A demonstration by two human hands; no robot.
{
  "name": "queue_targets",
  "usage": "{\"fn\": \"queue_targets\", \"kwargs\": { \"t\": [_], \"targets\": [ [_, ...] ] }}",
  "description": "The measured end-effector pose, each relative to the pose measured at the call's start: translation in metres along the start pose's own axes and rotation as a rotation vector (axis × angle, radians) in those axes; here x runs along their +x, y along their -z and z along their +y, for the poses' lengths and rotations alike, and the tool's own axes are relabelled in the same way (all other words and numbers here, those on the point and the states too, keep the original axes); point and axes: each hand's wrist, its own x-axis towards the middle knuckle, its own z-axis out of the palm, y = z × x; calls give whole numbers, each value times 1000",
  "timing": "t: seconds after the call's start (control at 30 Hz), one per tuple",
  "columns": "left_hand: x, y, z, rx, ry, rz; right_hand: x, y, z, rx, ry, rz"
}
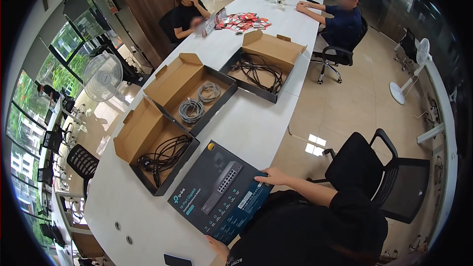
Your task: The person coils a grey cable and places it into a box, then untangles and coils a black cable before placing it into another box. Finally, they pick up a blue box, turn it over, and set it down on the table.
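A closed dark TP-Link 16-port switch box (pixel 204 187) lies on the white table close to my body. My right hand (pixel 271 176) rests on its right edge, with the thumb on top. At its lower near edge is my left hand (pixel 217 245), partly hidden by the box and my sleeve. Beyond it stand three open cardboard boxes: one with black cables (pixel 165 160) at the left, one with two coils of grey cable (pixel 192 110) in the middle, and one with black cables (pixel 256 71) farther back.
A phone (pixel 177 260) lies at the near table edge (pixel 106 207). Red packets (pixel 244 21) are piled farther up the table. Several people sit around the far part. An empty chair (pixel 354 160) stands at my right, a white fan (pixel 103 76) at the left.
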Motion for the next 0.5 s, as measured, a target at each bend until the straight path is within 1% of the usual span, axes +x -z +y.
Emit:
{"fn": "queue_targets", "kwargs": {
  "t": [0.1, 0.23, 0.4, 0.43, 0.5],
  "targets": [
    [-2, -7, 2, 33, -26, 53, 2, -1, 3, 10, 13, -1],
    [-5, -10, 4, 59, -46, 81, -3, -5, 5, 23, -33, 70],
    [-2, -14, 9, 59, -72, 107, -7, -9, 0, 92, -25, 149],
    [-2, -15, 11, 63, -75, 108, -10, -9, -6, 107, -60, 150],
    [-2, -16, 10, 77, -84, 114, -4, -11, -5, 69, -6, 180]
  ]
}}
